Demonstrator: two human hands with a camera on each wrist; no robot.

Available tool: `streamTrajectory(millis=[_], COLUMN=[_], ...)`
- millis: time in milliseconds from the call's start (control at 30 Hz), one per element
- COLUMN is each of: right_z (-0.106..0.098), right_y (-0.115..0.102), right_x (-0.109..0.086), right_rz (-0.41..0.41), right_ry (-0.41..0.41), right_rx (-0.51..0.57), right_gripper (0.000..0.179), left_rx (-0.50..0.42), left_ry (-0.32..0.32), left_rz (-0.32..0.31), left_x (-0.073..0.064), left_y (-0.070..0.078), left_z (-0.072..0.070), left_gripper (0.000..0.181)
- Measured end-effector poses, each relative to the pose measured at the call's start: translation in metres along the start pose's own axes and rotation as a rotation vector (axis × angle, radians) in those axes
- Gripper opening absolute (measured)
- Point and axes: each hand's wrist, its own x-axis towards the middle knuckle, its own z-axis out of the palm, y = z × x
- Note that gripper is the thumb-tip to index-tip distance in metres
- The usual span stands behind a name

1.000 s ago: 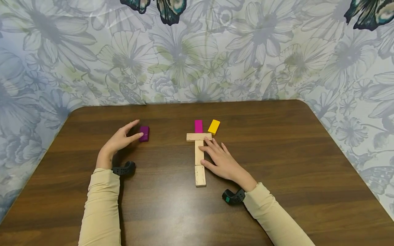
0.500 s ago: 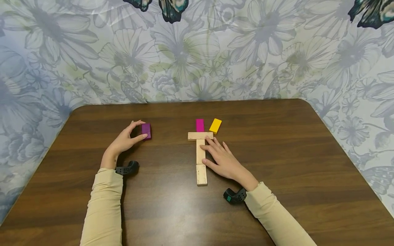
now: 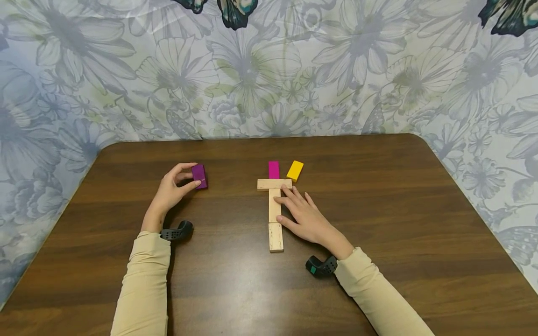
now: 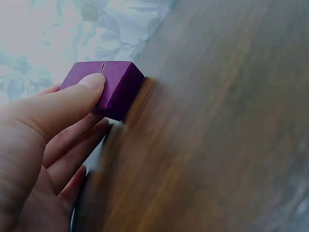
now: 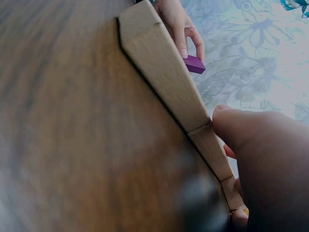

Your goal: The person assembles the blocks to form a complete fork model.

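Note:
Between thumb and fingers, my left hand (image 3: 169,195) pinches a purple block (image 3: 198,174) at the left of the table. A thin seam runs across the face of this purple block (image 4: 120,84), right by my thumb. Fingers spread, my right hand (image 3: 308,221) rests along a T of plain wooden blocks. Its fingertips touch the crosswise block (image 3: 268,185) and the upper stem block (image 3: 274,211), whose right edge they partly cover. A lower stem block (image 3: 276,238) continues the line toward me.
Behind the crosspiece, a magenta block (image 3: 273,169) stands in line with the stem. Beside it a yellow block (image 3: 295,171) lies at a slant. A flower-patterned wall covering (image 3: 269,84) rises at the brown table's (image 3: 235,289) back edge.
My left thumb and fingers have come together on the purple block, which has tilted slightly. The right hand stays in place on the plain blocks.

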Motion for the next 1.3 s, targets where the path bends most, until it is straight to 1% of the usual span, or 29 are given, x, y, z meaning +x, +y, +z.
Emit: streamTrajectory(millis=[200,267,367,567,700,800,900,1033,1100,1200,1300], right_z=[-0.001,-0.002,-0.004,-0.005,-0.005,-0.005,-0.004,-0.003,-0.002,0.0,0.0], right_y=[0.001,0.001,0.001,0.001,0.002,0.004,0.005,0.003,0.003,0.002,0.001], right_x=[0.001,0.001,0.001,0.002,0.001,0.0,-0.002,-0.003,-0.002,-0.001,0.0], right_rz=[-0.008,-0.007,-0.005,-0.006,-0.006,-0.004,-0.004,-0.003,0.001,0.002,-0.005], right_ry=[0.008,0.008,0.009,0.011,0.011,0.012,0.015,0.014,0.009,0.002,0.004], right_rx=[-0.001,-0.003,-0.008,-0.012,-0.008,-0.009,-0.012,-0.012,-0.011,-0.009,-0.009], right_gripper=[0.053,0.053,0.053,0.053,0.053,0.054,0.054,0.053,0.053,0.053,0.053], left_rx=[-0.102,-0.128,-0.134,-0.167,-0.221,-0.267,-0.287,-0.305,-0.324,-0.329,-0.306], left_ry=[0.037,0.047,0.06,0.085,0.131,0.168,0.185,0.182,0.172,0.15,0.138], left_rz=[0.011,0.014,0.024,0.015,-0.028,-0.078,-0.121,-0.159,-0.168,-0.182,-0.184], left_x=[-0.007,-0.006,-0.005,-0.003,0.001,0.008,0.02,0.035,0.042,0.05,0.057], left_y=[0.028,0.028,0.027,0.024,0.021,0.019,0.021,0.034,0.04,0.047,0.05], left_z=[0.001,0.001,0.001,0.003,0.008,0.02,0.041,0.073,0.086,0.102,0.112], left_gripper=[0.043,0.043,0.042,0.04,0.04,0.04,0.041,0.04,0.04,0.039,0.036])
